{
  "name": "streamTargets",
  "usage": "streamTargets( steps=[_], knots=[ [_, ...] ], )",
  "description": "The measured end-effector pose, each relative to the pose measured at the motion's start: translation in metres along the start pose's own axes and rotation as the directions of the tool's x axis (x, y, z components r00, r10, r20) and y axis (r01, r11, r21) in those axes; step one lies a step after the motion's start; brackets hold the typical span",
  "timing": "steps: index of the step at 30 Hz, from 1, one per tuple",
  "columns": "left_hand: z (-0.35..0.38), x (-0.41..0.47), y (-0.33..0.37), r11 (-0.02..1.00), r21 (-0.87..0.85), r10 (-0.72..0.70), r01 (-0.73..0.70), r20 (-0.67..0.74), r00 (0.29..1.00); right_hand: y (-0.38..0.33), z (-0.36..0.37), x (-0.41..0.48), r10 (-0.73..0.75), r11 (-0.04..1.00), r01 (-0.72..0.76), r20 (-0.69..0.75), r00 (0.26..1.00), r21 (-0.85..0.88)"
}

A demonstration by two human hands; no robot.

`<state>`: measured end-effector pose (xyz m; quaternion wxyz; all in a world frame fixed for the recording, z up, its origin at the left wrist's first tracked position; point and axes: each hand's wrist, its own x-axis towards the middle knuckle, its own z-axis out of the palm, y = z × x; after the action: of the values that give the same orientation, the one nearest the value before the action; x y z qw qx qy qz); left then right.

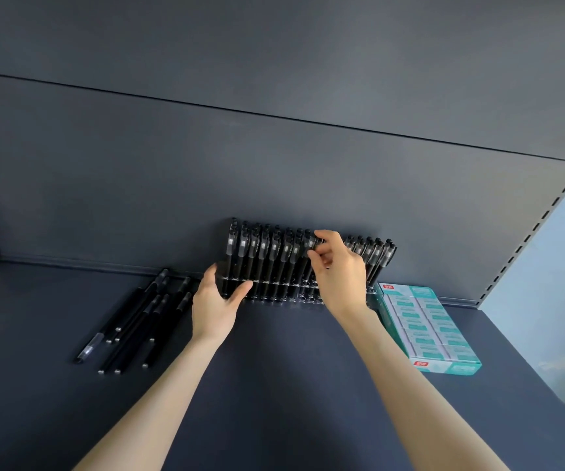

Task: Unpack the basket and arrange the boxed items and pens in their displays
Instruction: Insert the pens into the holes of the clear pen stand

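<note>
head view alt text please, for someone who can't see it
A person's right hand pinches a black pen standing in a clear pen rack at the back of a dark shelf, while the left hand holds the rack's left end. Loose pens lie to the left; a teal box sits to the right.

Single head-worn wide-angle view, faces forward and down over dark shelf (274, 385), back panel (274, 164) near, pen display (274, 260) centre frame.

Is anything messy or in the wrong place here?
Yes. A bunch of loose pens lies scattered flat on the shelf, left of the rack, while the others stand in it. The left hand holds the rack; the right hand pinches a pen.
</note>
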<state>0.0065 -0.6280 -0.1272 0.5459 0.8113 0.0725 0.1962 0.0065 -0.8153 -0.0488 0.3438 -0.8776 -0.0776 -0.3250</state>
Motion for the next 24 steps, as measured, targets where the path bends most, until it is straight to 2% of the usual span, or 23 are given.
streamTargets(
  steps=[5, 12, 16, 20, 24],
  knots=[
    [-0.002, -0.002, 0.002, 1.0, 0.002, -0.009, 0.009, 0.01, 1.0, -0.003, 0.0, 0.0, 0.015, 0.998, -0.008, 0.099, 0.995, -0.07],
    [-0.002, -0.004, 0.006, 0.999, 0.032, -0.044, 0.043, 0.043, 0.998, 0.001, -0.003, -0.01, 0.033, 0.998, -0.028, 0.095, 0.995, -0.054],
    [-0.008, -0.007, 0.011, 0.997, 0.034, -0.066, 0.065, 0.055, 0.996, -0.002, -0.01, -0.021, 0.019, 0.999, -0.021, 0.073, 0.997, 0.033],
    [-0.029, -0.021, 0.015, 0.999, 0.053, 0.008, -0.007, -0.03, 1.0, -0.015, -0.009, -0.04, -0.011, 0.985, 0.005, 0.031, 0.999, 0.173],
    [-0.066, -0.037, 0.006, 0.963, 0.259, 0.117, -0.074, -0.155, 0.981, -0.038, 0.012, -0.058, 0.03, 0.971, -0.059, 0.129, 0.991, 0.232]
  ],
)
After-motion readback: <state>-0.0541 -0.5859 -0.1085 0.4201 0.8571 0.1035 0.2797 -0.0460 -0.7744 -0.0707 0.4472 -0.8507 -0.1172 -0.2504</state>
